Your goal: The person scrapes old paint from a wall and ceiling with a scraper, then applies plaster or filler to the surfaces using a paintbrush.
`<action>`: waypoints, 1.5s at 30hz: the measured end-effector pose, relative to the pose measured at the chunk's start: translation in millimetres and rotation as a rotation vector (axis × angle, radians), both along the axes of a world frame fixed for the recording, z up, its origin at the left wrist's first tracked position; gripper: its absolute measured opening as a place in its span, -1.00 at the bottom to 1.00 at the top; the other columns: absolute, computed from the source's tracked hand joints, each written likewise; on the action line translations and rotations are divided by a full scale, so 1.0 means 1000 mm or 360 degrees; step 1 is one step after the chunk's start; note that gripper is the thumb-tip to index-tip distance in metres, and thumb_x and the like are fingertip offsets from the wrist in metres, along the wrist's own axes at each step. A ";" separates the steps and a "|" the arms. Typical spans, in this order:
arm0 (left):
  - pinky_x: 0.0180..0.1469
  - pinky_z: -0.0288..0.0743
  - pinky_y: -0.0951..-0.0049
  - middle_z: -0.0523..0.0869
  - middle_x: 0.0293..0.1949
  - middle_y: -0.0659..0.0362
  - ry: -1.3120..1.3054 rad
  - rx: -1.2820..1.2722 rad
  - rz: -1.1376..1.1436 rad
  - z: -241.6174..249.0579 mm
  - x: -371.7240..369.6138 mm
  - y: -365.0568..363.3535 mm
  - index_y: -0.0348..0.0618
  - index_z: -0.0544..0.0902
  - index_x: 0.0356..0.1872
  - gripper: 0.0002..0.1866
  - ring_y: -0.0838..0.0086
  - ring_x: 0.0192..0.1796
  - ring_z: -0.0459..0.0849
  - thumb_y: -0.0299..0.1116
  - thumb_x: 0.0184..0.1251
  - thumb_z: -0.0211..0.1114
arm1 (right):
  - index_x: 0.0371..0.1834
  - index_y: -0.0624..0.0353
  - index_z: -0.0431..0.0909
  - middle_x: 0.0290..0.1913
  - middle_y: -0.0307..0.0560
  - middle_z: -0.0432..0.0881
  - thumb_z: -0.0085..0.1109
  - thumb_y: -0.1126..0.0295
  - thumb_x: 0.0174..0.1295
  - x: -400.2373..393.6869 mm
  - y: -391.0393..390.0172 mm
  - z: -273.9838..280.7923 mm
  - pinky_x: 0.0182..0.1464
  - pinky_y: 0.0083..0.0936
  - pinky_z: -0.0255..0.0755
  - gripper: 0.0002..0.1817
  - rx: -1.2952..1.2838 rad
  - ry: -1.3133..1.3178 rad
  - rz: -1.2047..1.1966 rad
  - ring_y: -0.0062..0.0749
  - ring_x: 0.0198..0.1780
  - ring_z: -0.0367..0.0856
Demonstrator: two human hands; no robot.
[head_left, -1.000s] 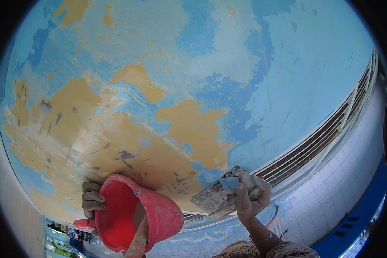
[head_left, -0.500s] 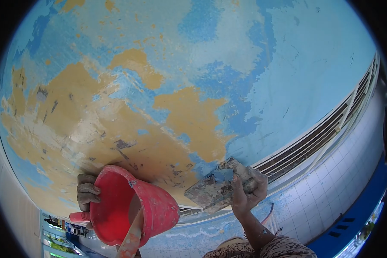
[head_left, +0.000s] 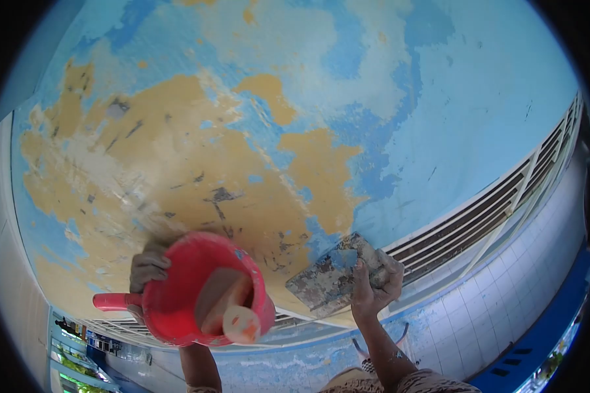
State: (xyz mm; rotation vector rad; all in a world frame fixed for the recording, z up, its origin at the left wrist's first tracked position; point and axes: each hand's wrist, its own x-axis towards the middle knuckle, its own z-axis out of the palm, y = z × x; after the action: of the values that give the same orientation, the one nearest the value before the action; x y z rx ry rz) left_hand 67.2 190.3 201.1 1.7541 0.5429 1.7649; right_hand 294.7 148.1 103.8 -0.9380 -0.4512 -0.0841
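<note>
My left hand (head_left: 149, 272), grey with dust on its fingers, grips the side of a red plastic dipper (head_left: 177, 281) with a short handle (head_left: 115, 302) sticking out to the left. Its mouth is turned toward me, and brownish-grey matter shows inside. A thick stick (head_left: 241, 323) with a pale, orange-stained round end leans out over the rim. In my right hand (head_left: 378, 288) is a flat rectangular block (head_left: 328, 275), crusted with grey and held by its right end, thumb on its near face. Both hands are close to the lower part of the wall.
The painted wall (head_left: 426, 131) fills most of the view, light blue with ochre patches (head_left: 157, 131) and dark scuffs. White slats (head_left: 465, 242) run along the right, above white tiles (head_left: 478, 301). A blue strip (head_left: 524, 354) lies beyond, and a pale wall edge (head_left: 19, 229) stands at left.
The dipper has tipped more toward me and risen slightly, and its stick now points its round end at me. The block stays in my right hand, a little turned. The view has shifted left.
</note>
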 end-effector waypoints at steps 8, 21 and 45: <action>0.09 0.45 0.16 0.62 -0.22 0.00 -0.0142 -0.0089 0.0031 -0.015 -0.013 -0.012 -0.24 0.56 -0.28 -0.28 0.25 -0.07 0.57 0.38 0.42 0.01 | -0.02 0.34 0.60 -0.08 -0.05 0.57 0.47 0.60 0.13 0.005 0.003 -0.011 0.06 -0.46 0.46 -0.65 -0.0092 -0.0030 0.0010 -0.42 -0.04 0.56; 0.10 0.44 0.16 0.62 -0.20 0.00 -0.0360 -0.0363 0.0138 -0.051 -0.049 -0.059 -0.24 0.56 -0.26 -0.29 0.25 -0.05 0.57 0.37 0.43 0.02 | 0.02 0.35 0.60 -0.07 -0.06 0.53 0.44 0.61 0.18 -0.008 0.001 -0.015 0.01 -0.47 0.49 -0.66 -0.0060 -0.0073 -0.0017 -0.42 -0.06 0.57; -0.29 0.62 0.46 0.56 0.03 -0.01 -0.0625 -0.0881 0.0049 -0.125 -0.078 -0.040 -0.30 0.43 0.01 -0.67 0.44 -0.27 0.64 -0.22 0.45 0.12 | 0.04 0.27 0.51 -0.07 -0.17 0.47 0.28 0.64 0.26 -0.010 0.006 -0.032 0.02 -0.53 0.50 -0.70 -0.0080 -0.0084 0.0015 -0.54 -0.04 0.54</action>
State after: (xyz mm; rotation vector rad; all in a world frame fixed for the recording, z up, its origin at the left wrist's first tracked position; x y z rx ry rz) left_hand -11.3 150.1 76.6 1.0000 0.7928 1.7058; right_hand 284.8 154.1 71.4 -0.9849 -0.5083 -0.0893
